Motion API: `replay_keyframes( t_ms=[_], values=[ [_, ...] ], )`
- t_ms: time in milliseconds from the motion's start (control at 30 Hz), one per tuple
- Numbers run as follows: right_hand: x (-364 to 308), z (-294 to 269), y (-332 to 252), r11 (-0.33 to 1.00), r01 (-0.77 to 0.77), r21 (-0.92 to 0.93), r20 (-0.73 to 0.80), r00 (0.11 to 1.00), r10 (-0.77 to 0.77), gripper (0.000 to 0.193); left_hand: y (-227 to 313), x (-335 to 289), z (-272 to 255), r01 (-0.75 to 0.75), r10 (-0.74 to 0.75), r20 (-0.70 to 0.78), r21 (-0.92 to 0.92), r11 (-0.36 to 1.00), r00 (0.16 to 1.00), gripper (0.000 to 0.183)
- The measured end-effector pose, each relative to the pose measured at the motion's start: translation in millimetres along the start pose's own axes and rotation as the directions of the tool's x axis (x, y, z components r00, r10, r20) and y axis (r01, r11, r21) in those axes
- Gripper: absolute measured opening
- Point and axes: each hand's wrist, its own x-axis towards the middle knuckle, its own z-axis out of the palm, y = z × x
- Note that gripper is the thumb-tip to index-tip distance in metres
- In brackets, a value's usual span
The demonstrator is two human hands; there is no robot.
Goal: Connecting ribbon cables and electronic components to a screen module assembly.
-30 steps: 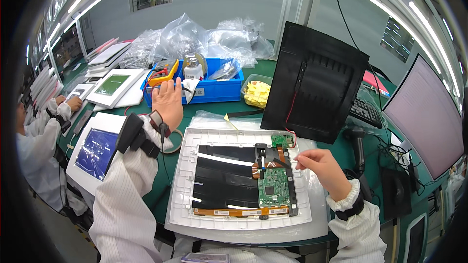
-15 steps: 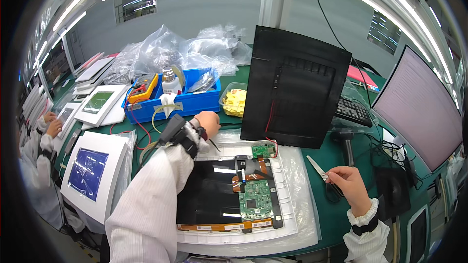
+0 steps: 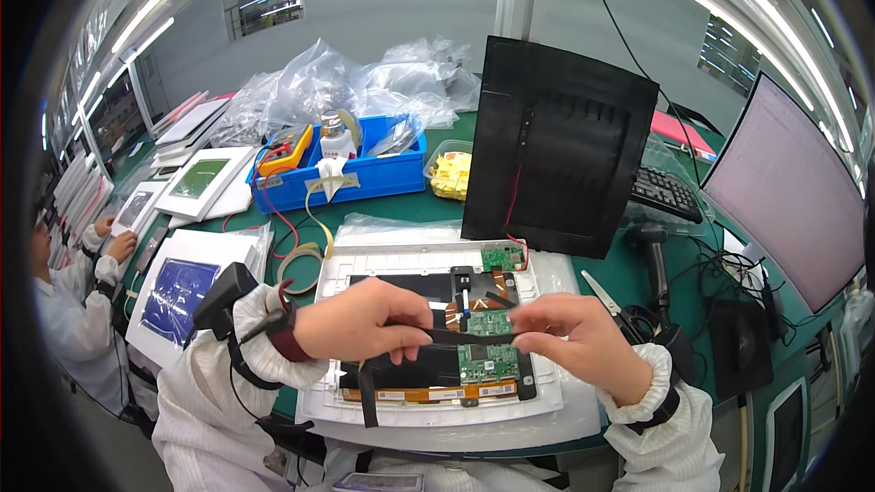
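Between my hands a strip of black tape (image 3: 469,339) is stretched sideways above an opened display panel (image 3: 401,415). My left hand (image 3: 360,319) pinches one part of it, and a loose length hangs down below that hand. My right hand (image 3: 574,333) grips the other end between thumb and fingers. Beneath them lies the panel's white frame with a green circuit board (image 3: 486,360), orange flat cables and a dark glossy sheet. A pair of scissors (image 3: 600,293) rests on the green mat just beyond my right hand.
A black back cover (image 3: 565,146) stands upright behind the panel, joined by a red wire. A blue bin (image 3: 383,176), a tape roll (image 3: 299,271) and a white-framed screen (image 3: 178,296) are to the left. At right are a handheld scanner (image 3: 652,260) and a monitor (image 3: 784,191). A co-worker sits far left.
My right hand has let go of the scissors and moved left onto the tape. My left hand has come back from the panel's far edge with the black strip.
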Motion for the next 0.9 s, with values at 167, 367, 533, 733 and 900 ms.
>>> replay_keyframes(
  t_ms=[167, 367, 533, 733, 900],
  values=[
    [-6.2, 19.8, -3.0, 0.996, -0.053, -0.072, 0.035, 0.998, 0.055, 0.004, -19.1, -2.5, 22.3, -0.090, 0.090, 0.010, 0.059, 0.994, 0.996, 0.013],
    [-14.5, 25.1, 8.4, 0.903, -0.411, 0.127, 0.136, 0.909, 0.395, 0.011, -26.4, 8.2, 58.9, -0.096, 0.096, -0.042, 0.014, 0.995, 0.995, 0.013],
    [-23.8, 12.5, 27.0, 0.837, -0.498, 0.229, 0.233, 0.862, 0.449, 0.021, -30.7, 5.9, 70.1, -0.032, 0.027, -0.106, -0.044, 0.999, 0.994, 0.012],
    [-27.3, 11.1, 27.9, 0.851, -0.516, 0.097, 0.243, 0.842, 0.482, 0.015, -35.9, 13.0, 76.1, -0.018, 0.014, -0.082, -0.053, 0.998, 0.997, 0.013],
    [-26.5, 12.8, 27.2, 0.844, -0.526, 0.104, 0.214, 0.841, 0.498, 0.014, -36.7, 14.2, 79.7, -0.028, 0.023, -0.054, -0.077, 0.997, 0.998, 0.013]
  ],
)
